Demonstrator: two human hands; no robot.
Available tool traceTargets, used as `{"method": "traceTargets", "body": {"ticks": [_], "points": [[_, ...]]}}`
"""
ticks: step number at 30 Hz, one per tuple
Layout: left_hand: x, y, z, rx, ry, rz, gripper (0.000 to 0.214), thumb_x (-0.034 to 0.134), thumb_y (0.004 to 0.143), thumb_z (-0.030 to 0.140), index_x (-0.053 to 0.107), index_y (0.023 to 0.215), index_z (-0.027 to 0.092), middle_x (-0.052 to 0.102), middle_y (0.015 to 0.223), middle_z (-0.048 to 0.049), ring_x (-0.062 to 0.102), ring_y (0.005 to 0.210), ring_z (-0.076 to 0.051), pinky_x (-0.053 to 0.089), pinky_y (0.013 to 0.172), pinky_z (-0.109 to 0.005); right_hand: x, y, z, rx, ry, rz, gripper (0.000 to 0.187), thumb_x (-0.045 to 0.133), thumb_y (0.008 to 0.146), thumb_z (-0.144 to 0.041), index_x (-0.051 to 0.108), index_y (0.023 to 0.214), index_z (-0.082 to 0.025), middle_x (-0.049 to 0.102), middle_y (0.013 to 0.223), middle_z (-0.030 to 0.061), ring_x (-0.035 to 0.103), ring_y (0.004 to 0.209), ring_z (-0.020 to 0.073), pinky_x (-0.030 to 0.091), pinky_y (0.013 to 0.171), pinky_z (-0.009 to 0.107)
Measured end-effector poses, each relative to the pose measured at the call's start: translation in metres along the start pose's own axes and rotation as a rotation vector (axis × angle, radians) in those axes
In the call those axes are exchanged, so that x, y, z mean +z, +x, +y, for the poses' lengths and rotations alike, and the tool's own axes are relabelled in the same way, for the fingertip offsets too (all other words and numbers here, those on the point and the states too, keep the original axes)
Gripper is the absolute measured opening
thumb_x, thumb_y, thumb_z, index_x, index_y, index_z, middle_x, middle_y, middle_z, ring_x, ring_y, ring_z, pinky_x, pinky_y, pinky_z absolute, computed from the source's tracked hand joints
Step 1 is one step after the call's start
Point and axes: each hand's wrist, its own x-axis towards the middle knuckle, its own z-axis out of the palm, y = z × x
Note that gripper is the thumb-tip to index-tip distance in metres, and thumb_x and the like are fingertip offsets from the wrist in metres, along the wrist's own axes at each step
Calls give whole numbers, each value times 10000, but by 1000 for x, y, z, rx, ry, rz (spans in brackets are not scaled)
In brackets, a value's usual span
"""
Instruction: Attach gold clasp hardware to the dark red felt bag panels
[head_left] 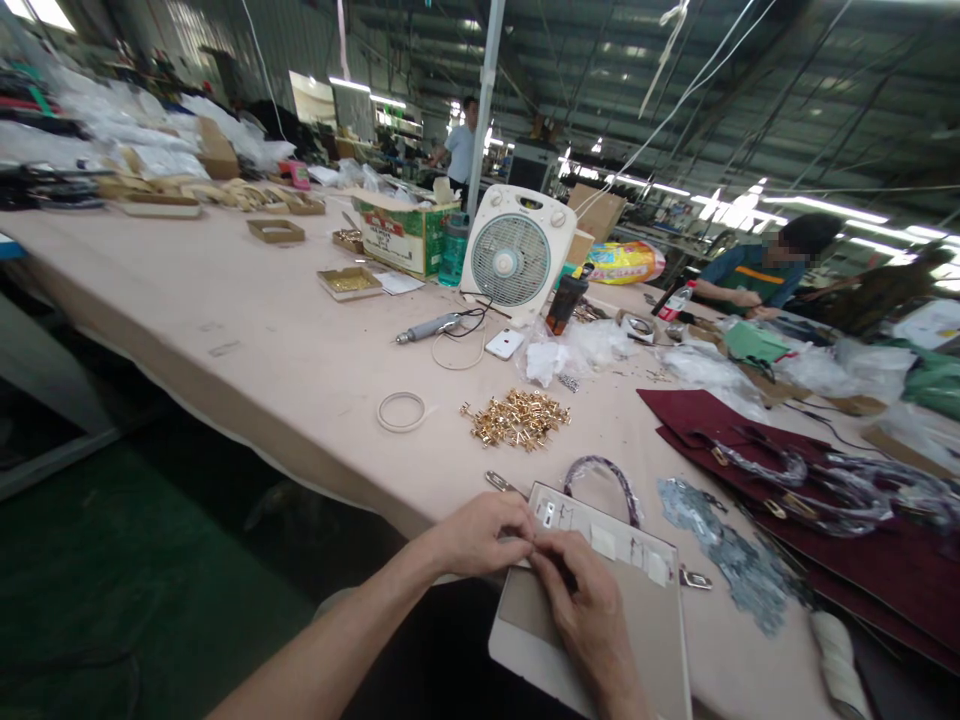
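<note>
My left hand [480,535] and my right hand [583,595] meet over the upper left part of a light bag panel [645,630]. Fingers of both hands are closed in a pinch, tip to tip; whatever lies between them is hidden. Along the panel's top edge are white patches [602,541] and a small metal plate [550,514]. A dark wrapped handle [604,468] arches from that edge. Metal clasp pieces stick out at the left [502,484] and right [696,579]. Beyond the panel lies a heap of small gold fasteners [517,418].
A tape roll [400,411], electric screwdriver [429,328], phone [504,344] and box fan [517,255] stand or lie farther back. At right are flat grey metal pieces [731,550], maroon panels [885,560] and a thread spool [836,660]. A co-worker [765,265] sits across the table.
</note>
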Motion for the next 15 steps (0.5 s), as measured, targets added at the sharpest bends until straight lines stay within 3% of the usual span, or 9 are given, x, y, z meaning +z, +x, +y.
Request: {"method": "traceTargets", "body": {"ticks": [8,15], "points": [[-1,-2,0,1,-42,1,110,661,824,105,752,836,165,728,953,-50,663,886,-162,509,801,-249,-3,2,-3,28,33,-15,129,580,1047,-270,695,992,-254,708,992,58,678,952,232,556,833,343],[2,1,-2,-45,-54,22,107,664,764,90,748,758,157,724,874,-35,643,793,-139,476,711,-219,0,-1,-3,34,-18,-16,155,561,1051,-278,694,973,-259,723,936,34,699,889,222,557,802,319]]}}
